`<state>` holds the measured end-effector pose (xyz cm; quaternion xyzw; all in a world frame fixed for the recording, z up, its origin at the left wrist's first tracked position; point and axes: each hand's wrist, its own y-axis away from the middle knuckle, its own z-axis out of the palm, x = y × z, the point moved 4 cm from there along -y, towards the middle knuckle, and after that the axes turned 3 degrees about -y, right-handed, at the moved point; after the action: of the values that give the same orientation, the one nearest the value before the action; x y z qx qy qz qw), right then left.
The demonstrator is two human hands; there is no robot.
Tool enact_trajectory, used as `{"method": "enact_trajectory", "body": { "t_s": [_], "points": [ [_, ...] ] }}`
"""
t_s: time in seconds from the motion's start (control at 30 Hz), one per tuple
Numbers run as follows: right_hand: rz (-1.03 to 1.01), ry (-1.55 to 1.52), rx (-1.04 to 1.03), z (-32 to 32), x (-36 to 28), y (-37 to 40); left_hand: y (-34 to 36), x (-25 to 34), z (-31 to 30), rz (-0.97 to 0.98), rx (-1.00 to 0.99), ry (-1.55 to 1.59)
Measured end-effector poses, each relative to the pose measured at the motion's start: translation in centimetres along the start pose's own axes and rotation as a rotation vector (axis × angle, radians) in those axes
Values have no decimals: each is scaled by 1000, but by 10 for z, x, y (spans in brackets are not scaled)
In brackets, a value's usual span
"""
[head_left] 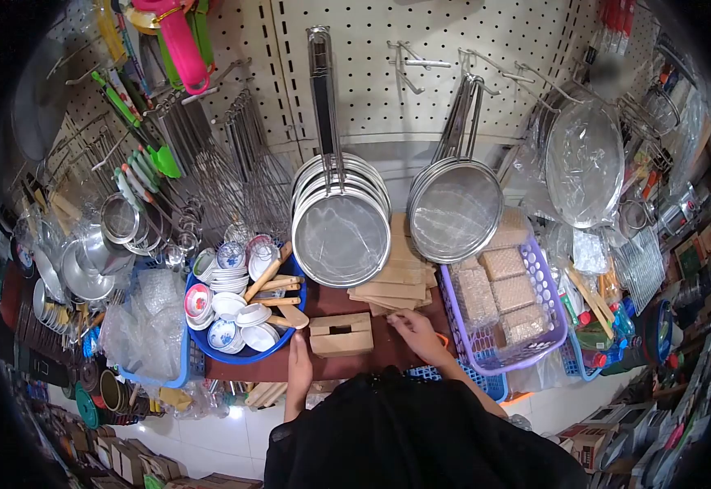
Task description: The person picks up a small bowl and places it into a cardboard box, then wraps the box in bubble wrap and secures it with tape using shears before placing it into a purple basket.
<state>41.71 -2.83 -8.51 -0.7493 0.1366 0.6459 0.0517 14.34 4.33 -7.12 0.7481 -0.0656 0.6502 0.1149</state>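
Note:
A small brown cardboard box (341, 342) with a slot in its face sits on the dark red shelf between my hands. My left hand (298, 367) is upright just left of the box, fingers stretched out and holding nothing. To the right of the box is my right hand (417, 334), its fingers loosely bent and apart, with nothing visible in them. Behind the box lies a pile of flat cardboard pieces (388, 292). A blue basin (245, 355) of small bowls and wooden-handled utensils stands left of my left hand.
A purple basket (553, 326) holds several bubble-wrapped packs on the right. Large strainers (342, 240) and more strainers (456, 208) hang from the pegboard (355, 81). Plastic-wrapped goods (147, 322) fill a blue basket at left. Whisks (249, 163) hang at upper left.

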Motion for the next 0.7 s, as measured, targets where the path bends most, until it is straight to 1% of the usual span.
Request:
{"method": "enact_trajectory", "body": {
  "t_s": [0.03,0.07,0.1,0.13,0.17,0.23,0.27,0.37,0.4,0.47,0.5,0.57,0.6,0.63,0.67,0.7],
  "points": [
    [59,56,4,-10,6,4,7,5,-4,-14,3,-58],
    [-25,199,47,-17,4,10,14,9,-8,-27,7,-117],
    [-73,346,47,-22,9,15,19,9,-11,-39,11,-175],
    [-122,493,46,-24,15,20,24,6,-16,-125,48,-306],
    [-172,640,44,-24,20,23,25,7,-21,-205,14,-420],
    [-183,792,94,-22,20,29,30,21,-33,-367,-51,-650],
    [-185,869,119,-21,21,33,27,2,-42,-257,-4,-704],
    [-196,902,114,-22,37,28,32,21,-44,-254,-222,-836],
    [-205,864,106,-23,38,28,31,17,-44,-351,-341,-817],
    [-228,788,93,-26,36,25,35,21,-34,-363,-428,-625],
    [-186,738,83,-28,30,25,39,29,-26,-368,-474,-530],
    [-96,636,66,-32,2,34,43,49,-6,-342,-526,-437],
    [-96,579,45,-35,-13,37,46,57,6,-345,-541,-373],
    [-134,553,13,-38,-25,41,48,61,16,-349,-556,-309],
    [-170,526,-20,-39,-35,46,47,56,25,-293,-615,-297],
    [-205,499,-51,-41,-48,52,48,59,35,-289,-612,-211]
  ]
}}
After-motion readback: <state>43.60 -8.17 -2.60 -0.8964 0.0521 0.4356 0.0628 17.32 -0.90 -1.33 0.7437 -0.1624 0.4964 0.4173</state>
